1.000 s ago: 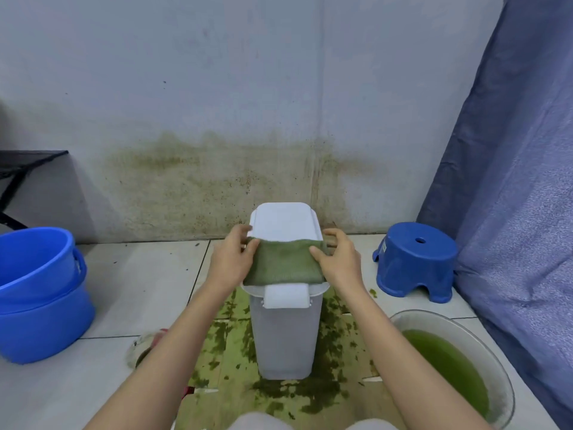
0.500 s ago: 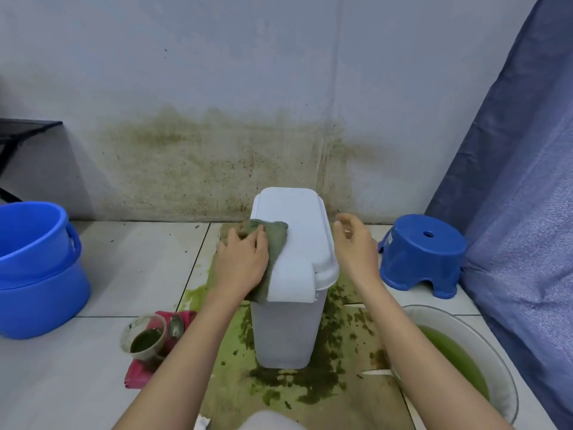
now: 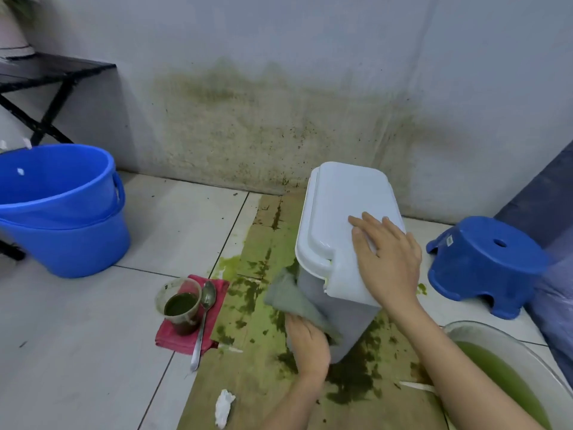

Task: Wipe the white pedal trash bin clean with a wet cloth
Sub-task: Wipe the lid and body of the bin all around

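Note:
The white pedal trash bin (image 3: pixel 338 212) stands on green-stained cardboard near the wall, lid closed. My right hand (image 3: pixel 387 259) lies flat on the lid's near right part, fingers straight. My left hand (image 3: pixel 307 346) holds the grey-green wet cloth (image 3: pixel 291 296) against the bin's left side wall, low down. The cloth is bunched and hangs partly over my fingers.
Stacked blue buckets (image 3: pixel 62 212) stand at the left. A cup of green paste (image 3: pixel 181 302) and a spoon (image 3: pixel 203 321) sit on a red rag. A blue stool (image 3: pixel 486 262) is at the right, a basin of green water (image 3: pixel 508 377) at the lower right. A crumpled tissue (image 3: pixel 224 411) lies near me.
My left hand has carried the cloth from the lid's left edge down to the bin's left side. My right hand has come onto the lid. The view has shifted right.

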A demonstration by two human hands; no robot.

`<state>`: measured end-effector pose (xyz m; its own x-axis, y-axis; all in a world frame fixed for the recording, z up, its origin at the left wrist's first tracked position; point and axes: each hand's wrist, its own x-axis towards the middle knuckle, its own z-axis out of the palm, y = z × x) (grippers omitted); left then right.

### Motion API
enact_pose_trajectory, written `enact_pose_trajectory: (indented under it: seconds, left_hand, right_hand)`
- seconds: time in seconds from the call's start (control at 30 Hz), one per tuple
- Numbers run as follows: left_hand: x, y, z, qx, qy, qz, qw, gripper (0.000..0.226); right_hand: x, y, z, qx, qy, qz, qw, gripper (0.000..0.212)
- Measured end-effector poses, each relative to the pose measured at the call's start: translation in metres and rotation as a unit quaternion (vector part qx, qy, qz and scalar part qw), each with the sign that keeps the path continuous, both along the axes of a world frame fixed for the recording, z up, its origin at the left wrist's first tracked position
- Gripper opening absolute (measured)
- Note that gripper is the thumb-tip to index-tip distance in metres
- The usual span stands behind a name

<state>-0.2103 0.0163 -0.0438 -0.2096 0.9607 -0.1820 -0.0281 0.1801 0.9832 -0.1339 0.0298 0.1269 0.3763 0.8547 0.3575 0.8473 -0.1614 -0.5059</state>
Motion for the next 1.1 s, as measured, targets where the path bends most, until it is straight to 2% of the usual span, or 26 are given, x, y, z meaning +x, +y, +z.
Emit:
enact_pose_trajectory:
  seconds: [0.07,0.13,0.17,0.23,0.3,0.33,0.4,0.5,0.53,0.6,0.67,0.7,0.77,0.9,1.0,1.1]
  left_hand:
    - [-0.007,-0.002,-0.014,-0.038,0.029,0.014,0.999,0.041]
    - [-0.004,0.006,0.002,-0.022,-0.001,0.037,0.999,0.039]
    - [0.001,0.011,0.02,0.013,-0.034,0.054,0.998,0.038]
    - [0.013,0.016,0.059,0.142,-0.065,0.065,0.986,0.04]
    - [0.014,0.019,0.069,0.238,-0.056,0.048,0.968,0.042]
    - [0.009,0.021,0.066,0.256,-0.053,0.032,0.965,0.04]
    - [-0.003,0.027,0.049,0.228,-0.022,-0.014,0.973,0.03]
    - [-0.018,0.034,0.034,0.074,-0.01,0.001,0.997,0.025]
    - [-0.02,0.035,0.043,0.032,-0.035,0.005,0.999,0.029]
    - [-0.022,0.034,0.074,-0.001,-0.157,-0.027,0.987,0.036]
    - [-0.024,0.033,0.101,0.071,-0.233,-0.054,0.968,0.047]
    - [-0.024,0.032,0.111,0.128,-0.219,-0.059,0.965,0.052]
    - [-0.024,0.025,0.124,0.216,-0.118,-0.047,0.968,0.047]
    - [-0.025,-0.004,0.111,0.275,0.015,-0.021,0.961,0.031]
    - [-0.034,-0.016,0.102,0.347,0.161,0.013,0.924,0.033]
    - [-0.041,-0.015,0.109,0.366,0.252,0.016,0.896,0.039]
  right_hand:
    - [-0.001,-0.003,-0.001,0.012,0.002,0.002,1.0,0.033]
    - [0.0,-0.002,0.0,0.025,0.011,0.001,1.0,0.032]
    - [0.0,-0.002,0.0,0.028,0.015,0.001,0.999,0.031]
    - [0.001,-0.001,0.001,0.028,0.024,-0.003,0.999,0.029]
    - [0.002,-0.001,0.003,0.034,0.037,-0.008,0.999,0.028]
    - [0.001,-0.002,0.002,0.038,0.036,-0.008,0.999,0.028]
    - [0.0,-0.002,0.001,0.042,0.027,-0.009,0.999,0.028]
    - [-0.001,-0.002,0.001,0.04,0.028,-0.01,0.999,0.028]
    - [-0.001,-0.002,0.001,0.042,0.031,-0.012,0.999,0.028]
    - [-0.001,-0.003,0.0,0.046,0.036,-0.013,0.998,0.027]
    - [-0.002,-0.004,0.0,0.049,0.038,-0.011,0.998,0.027]
    - [-0.002,-0.004,0.0,0.049,0.039,-0.01,0.998,0.027]
    - [-0.001,-0.004,0.001,0.049,0.042,-0.009,0.998,0.028]
    - [0.0,-0.005,0.001,0.051,0.044,-0.011,0.998,0.028]
    - [-0.001,-0.006,0.001,0.057,0.048,-0.007,0.997,0.028]
    - [-0.001,-0.006,0.002,0.059,0.057,-0.009,0.997,0.027]
